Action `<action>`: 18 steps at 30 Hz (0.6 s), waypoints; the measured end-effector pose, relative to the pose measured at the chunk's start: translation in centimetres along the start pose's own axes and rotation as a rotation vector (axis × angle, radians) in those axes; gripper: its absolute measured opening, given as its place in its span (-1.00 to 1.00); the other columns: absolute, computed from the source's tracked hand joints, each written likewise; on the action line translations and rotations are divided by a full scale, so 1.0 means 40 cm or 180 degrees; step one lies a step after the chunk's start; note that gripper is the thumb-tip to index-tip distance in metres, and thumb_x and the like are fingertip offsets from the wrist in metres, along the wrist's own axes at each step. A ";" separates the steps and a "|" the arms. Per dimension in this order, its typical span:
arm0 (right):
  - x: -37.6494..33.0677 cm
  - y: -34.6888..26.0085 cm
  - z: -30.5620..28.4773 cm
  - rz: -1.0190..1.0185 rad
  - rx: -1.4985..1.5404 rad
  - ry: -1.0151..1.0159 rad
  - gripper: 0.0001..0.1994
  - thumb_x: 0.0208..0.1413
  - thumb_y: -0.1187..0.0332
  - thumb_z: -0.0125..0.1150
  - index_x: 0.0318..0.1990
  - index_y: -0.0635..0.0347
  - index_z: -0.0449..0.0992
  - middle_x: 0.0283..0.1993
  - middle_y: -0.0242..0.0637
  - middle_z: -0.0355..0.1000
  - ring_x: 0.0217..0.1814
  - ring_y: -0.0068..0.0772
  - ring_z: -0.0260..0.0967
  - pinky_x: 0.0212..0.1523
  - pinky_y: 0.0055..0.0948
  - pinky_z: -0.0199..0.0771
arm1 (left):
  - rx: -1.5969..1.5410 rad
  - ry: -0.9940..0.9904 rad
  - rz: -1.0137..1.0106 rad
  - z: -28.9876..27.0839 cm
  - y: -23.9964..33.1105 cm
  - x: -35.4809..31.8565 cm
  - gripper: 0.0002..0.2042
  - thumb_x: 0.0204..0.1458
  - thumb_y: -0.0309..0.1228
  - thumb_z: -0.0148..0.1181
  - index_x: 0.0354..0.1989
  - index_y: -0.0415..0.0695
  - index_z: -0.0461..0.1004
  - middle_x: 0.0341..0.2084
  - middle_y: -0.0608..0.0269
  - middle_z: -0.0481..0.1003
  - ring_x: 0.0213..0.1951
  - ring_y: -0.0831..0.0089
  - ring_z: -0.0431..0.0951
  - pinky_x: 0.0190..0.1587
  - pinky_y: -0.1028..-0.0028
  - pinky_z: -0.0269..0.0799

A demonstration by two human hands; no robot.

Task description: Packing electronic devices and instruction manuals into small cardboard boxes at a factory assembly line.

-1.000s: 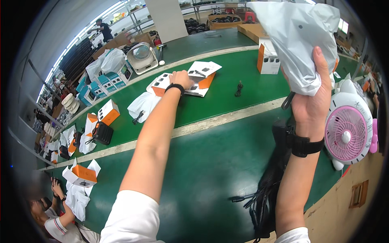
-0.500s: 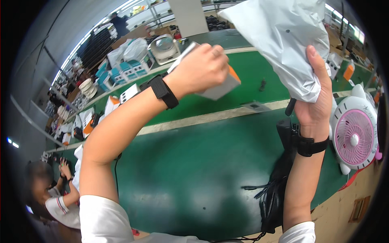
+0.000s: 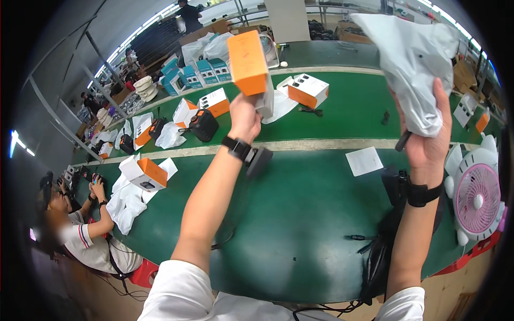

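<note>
Orange-and-white box (image 3: pixel 248 63) rises above my left fingers (image 3: pixel 242 107), which hold its lower end; my right fingers (image 3: pixel 442 100) hold a white bag (image 3: pixel 417 61) above them. I'd squeeze the box lightly, avoiding crushed sides, and support the bag from below.

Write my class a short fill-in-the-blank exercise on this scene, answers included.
1. The right hand holds a white plastic ____.
2. The box in the left hand is white and ____.
3. The fan is on the person's ____ side.
4. The table is coloured ____.

Missing words: bag; orange; right; green.
</note>
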State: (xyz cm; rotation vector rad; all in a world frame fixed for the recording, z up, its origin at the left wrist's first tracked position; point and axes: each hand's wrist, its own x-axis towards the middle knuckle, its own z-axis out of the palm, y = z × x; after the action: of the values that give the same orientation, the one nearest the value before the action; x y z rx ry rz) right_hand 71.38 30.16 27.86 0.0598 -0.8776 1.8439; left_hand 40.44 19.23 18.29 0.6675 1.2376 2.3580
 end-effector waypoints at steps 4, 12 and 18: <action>-0.016 -0.020 0.010 -0.0074 0.0001 0.0089 -0.61 0.11 0.27 0.13 0.03 0.31 0.31 -0.04 -0.22 0.43 -0.07 -0.36 0.44 -0.05 -0.44 0.47 | -0.0416 -0.0305 0.0049 -0.026 0.035 0.112 -0.85 0.11 -0.48 -0.02 -0.15 -0.13 0.38 -0.26 0.30 0.48 -0.24 0.46 0.51 -0.24 0.42 0.48; -0.007 -0.008 0.008 -0.0045 -0.0076 0.0031 -0.59 0.12 0.26 0.12 0.05 0.30 0.29 -0.01 -0.22 0.39 -0.05 -0.35 0.42 -0.02 -0.39 0.46 | -0.0769 0.0428 -0.0024 -0.071 0.061 0.321 -0.82 0.04 -0.42 0.08 -0.17 -0.08 0.38 -0.28 0.35 0.48 -0.24 0.40 0.47 -0.12 0.27 0.31; -0.002 -0.003 0.008 -0.0026 -0.0182 0.0025 -0.60 0.12 0.26 0.12 0.04 0.32 0.30 -0.02 -0.22 0.40 -0.04 -0.38 0.41 -0.02 -0.42 0.44 | 0.0922 0.0940 0.1436 -0.068 0.084 0.302 -0.84 -0.02 -0.50 0.00 -0.63 -0.15 0.39 -0.68 0.37 0.37 -0.63 0.60 0.30 -0.59 0.56 0.19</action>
State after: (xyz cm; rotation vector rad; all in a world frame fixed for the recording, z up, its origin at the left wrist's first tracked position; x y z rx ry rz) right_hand 71.38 29.91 28.12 0.0202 -0.9227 1.8093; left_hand 28.70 22.25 22.52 0.7750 1.7339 2.7437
